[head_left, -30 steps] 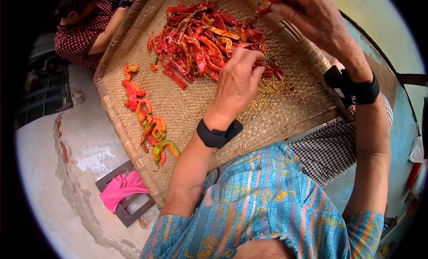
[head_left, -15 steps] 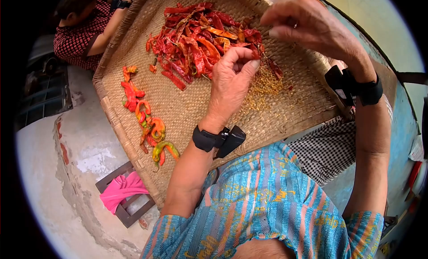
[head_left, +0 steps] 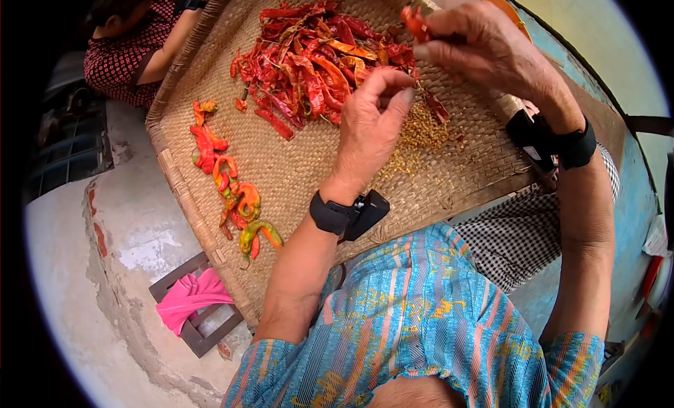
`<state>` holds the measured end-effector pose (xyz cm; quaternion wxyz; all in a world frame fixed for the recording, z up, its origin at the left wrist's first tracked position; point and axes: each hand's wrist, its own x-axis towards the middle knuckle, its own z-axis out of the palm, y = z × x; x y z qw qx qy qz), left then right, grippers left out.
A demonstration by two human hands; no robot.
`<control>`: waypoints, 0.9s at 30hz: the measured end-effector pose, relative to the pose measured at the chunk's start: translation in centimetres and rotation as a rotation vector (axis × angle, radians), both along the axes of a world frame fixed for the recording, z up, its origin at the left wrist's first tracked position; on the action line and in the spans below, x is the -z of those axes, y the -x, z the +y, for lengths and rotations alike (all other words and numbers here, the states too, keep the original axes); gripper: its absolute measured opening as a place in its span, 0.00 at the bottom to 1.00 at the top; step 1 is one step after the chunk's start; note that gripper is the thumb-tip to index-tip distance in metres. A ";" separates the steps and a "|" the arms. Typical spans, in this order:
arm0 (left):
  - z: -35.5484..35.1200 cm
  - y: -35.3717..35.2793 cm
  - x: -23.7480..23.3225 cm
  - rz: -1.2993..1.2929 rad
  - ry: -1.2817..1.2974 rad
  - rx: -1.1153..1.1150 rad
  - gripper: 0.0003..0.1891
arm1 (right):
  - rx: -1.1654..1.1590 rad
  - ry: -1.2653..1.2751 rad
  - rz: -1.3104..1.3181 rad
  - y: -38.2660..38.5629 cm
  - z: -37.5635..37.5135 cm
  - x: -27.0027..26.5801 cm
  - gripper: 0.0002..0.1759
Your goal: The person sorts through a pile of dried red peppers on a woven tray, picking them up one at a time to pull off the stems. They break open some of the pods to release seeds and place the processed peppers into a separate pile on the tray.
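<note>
A pile of dried red chilies (head_left: 309, 71) lies on the upper part of a woven tray (head_left: 203, 225). My left hand (head_left: 372, 130) is just below the pile's right side, thumb and forefinger curled close together; whatever they hold, if anything, is too small to name. Over the tray's upper right edge, my right hand (head_left: 484, 50) pinches a red chili piece (head_left: 415, 23). Yellow seeds (head_left: 423, 130) are scattered on the weave to the right of my left hand. Along the left side runs a row of fresher, curled red, orange and green chilies (head_left: 225, 180).
A person in a patterned red and black top (head_left: 123, 64) is at the upper left, beyond the tray's rim. A pink cloth (head_left: 193, 299) hangs over a dark wooden frame (head_left: 203, 341) at the lower left. Something orange (head_left: 516, 15) shows behind my right hand.
A red chili piece now shows between the fingers of my right hand, which has shifted slightly. My left hand has moved a little to the right and its fingertips have loosened slightly.
</note>
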<state>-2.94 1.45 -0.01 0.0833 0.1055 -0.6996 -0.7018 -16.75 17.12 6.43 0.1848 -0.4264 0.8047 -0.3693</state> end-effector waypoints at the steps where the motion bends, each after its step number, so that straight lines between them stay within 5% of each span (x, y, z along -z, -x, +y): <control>1: 0.1 0.0 0.3 0.037 0.319 0.075 0.09 | 0.023 0.076 0.189 0.9 0.6 -0.5 0.14; 3: 0.6 -0.1 1.1 0.153 0.759 0.170 0.11 | 0.156 0.234 0.385 2.1 1.1 -0.6 0.20; 6: 1.4 0.2 1.8 0.258 1.005 0.185 0.13 | 0.375 0.094 0.499 3.3 2.1 -1.3 0.15; 7: 1.5 0.4 1.9 0.250 1.057 0.199 0.14 | 0.281 0.281 0.959 4.1 2.8 0.4 0.11; 10: 1.8 0.7 2.2 0.249 1.122 0.179 0.12 | 0.399 0.328 1.114 5.0 3.2 2.7 0.12; 14: 1.8 1.1 2.0 0.231 1.185 0.211 0.09 | 0.204 0.421 1.015 3.8 2.6 1.7 0.10; 16: 1.8 1.1 1.9 0.206 1.200 0.214 0.08 | 0.135 0.128 0.709 2.8 2.1 1.2 0.09; 20: 1.9 1.2 1.8 0.241 1.250 0.226 0.08 | 0.141 -0.114 0.612 1.4 1.1 0.3 0.06; 27: 1.9 1.3 1.6 0.198 1.230 0.243 0.10 | 0.125 0.050 0.887 2.8 0.8 2.8 0.12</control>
